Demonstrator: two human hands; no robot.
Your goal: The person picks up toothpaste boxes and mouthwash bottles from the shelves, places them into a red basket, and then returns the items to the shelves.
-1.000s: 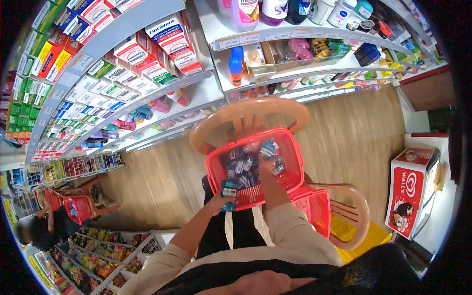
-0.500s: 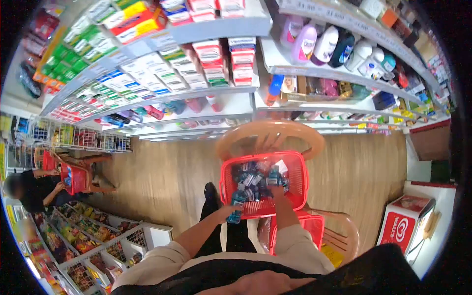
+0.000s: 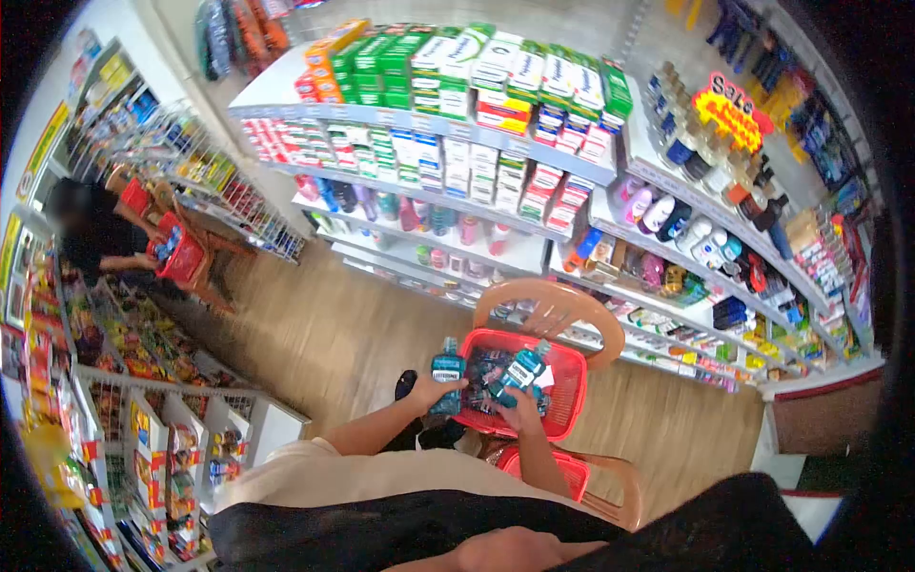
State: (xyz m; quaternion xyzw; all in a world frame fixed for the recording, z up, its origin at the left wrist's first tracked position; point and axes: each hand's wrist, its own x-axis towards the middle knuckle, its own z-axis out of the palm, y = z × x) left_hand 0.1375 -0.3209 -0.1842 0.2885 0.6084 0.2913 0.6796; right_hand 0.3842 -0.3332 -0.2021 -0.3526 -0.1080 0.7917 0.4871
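My left hand [image 3: 435, 395] is closed around a mouthwash bottle [image 3: 448, 367] with blue-green liquid and a dark label, upright at the left side of a red basket [image 3: 569, 405]. Another blue-green mouthwash bottle [image 3: 525, 366] is gripped in my right hand [image 3: 518, 412], tilted over the same basket. Several small bottles [image 3: 488, 367] lie inside the basket, partly hidden by my hands and the held bottles. The basket rests on a brown plastic chair [image 3: 605, 334].
A second red basket [image 3: 562, 474] sits close to my body on another brown chair [image 3: 620, 486]. Ahead stand shelves [image 3: 448, 124] of boxed toothpaste and toiletries. Snack racks [image 3: 143, 381] line the left, where a person [image 3: 105, 229] handles a red basket [image 3: 183, 257].
Both mouthwash bottles have come up, the right one out of the basket. My view has lifted and turned, showing more of the upper shelves.
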